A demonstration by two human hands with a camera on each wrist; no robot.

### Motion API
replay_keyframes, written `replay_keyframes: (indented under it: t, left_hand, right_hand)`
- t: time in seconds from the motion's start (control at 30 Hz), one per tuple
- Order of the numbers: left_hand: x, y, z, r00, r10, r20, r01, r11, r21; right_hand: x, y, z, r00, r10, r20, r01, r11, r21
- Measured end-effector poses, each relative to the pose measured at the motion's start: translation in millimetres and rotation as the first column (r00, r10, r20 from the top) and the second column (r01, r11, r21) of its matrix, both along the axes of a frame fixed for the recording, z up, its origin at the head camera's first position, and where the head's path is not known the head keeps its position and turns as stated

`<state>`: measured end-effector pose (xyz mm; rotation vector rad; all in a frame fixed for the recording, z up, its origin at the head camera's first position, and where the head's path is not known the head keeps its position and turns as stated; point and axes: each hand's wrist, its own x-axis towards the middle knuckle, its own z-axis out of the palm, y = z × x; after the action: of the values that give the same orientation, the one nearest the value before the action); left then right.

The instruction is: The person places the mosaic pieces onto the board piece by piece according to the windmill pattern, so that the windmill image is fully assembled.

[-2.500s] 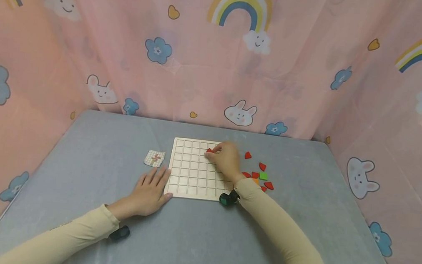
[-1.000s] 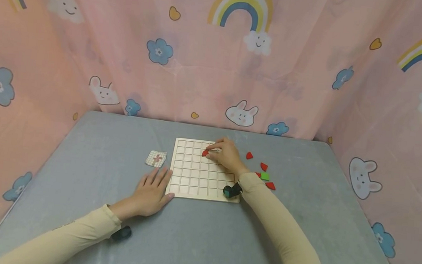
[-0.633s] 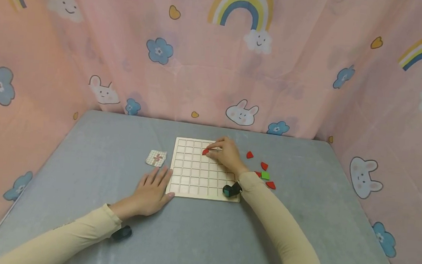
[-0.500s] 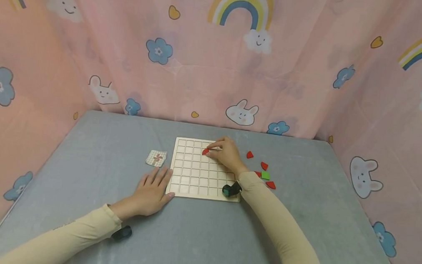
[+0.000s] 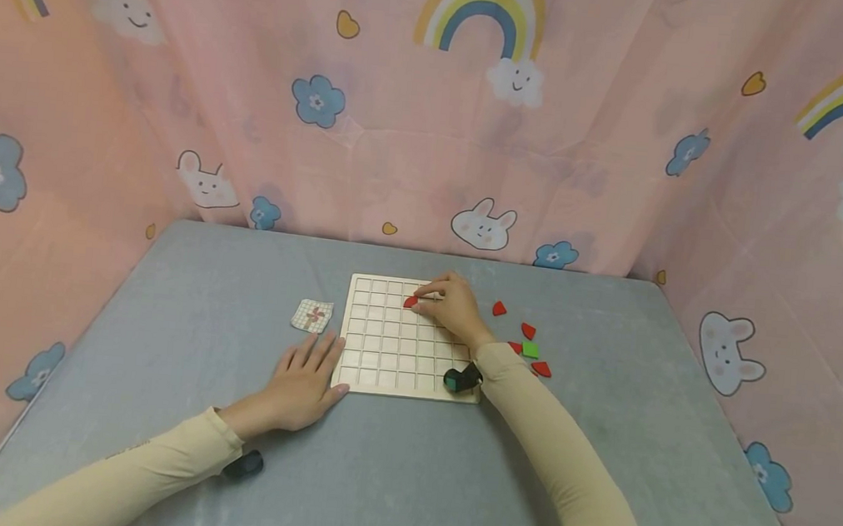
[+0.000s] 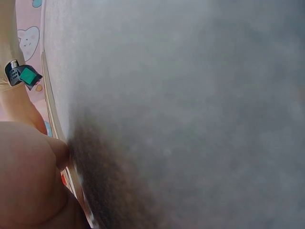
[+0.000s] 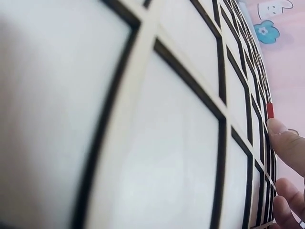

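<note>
A pale wooden grid board (image 5: 379,351) lies flat on the grey table. My right hand (image 5: 455,309) reaches over its upper right part, pinching a red rounded wedge-shaped tile (image 5: 410,302) between thumb and finger, low at the grid. The right wrist view shows the thumb (image 7: 281,138) against the red tile's edge (image 7: 270,110). My left hand (image 5: 298,386) rests spread beside the board, index finger and thumb at its left edge. In the left wrist view, the hand's near side (image 6: 28,171) shows large and the red tile is mostly hidden.
A small card (image 5: 311,315) printed with a grid and a reddish pattern lies left of the board. To the right are several loose red tiles (image 5: 499,308) and a green square tile (image 5: 530,350); the right sleeve (image 5: 535,423) hides part of this group. A patterned pink curtain (image 5: 400,161) surrounds the table.
Since the earliest frame, the right hand has shifted the red tile slightly left on the board, and its wrist now covers an orange tile. Over the last second both hands stay still.
</note>
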<state>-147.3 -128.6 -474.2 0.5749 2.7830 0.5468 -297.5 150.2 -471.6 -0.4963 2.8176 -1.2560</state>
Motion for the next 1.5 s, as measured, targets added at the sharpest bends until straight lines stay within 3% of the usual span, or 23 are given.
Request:
replay_keyframes:
  t: [1.5]
  left_hand:
    - [0.7,1.8,0.0,1.000,0.002,-0.012,-0.002,1.000,0.003]
  right_hand:
    - [-0.1,1.9,-7.7,1.000,0.000,-0.013,-0.001,0.998,-0.063]
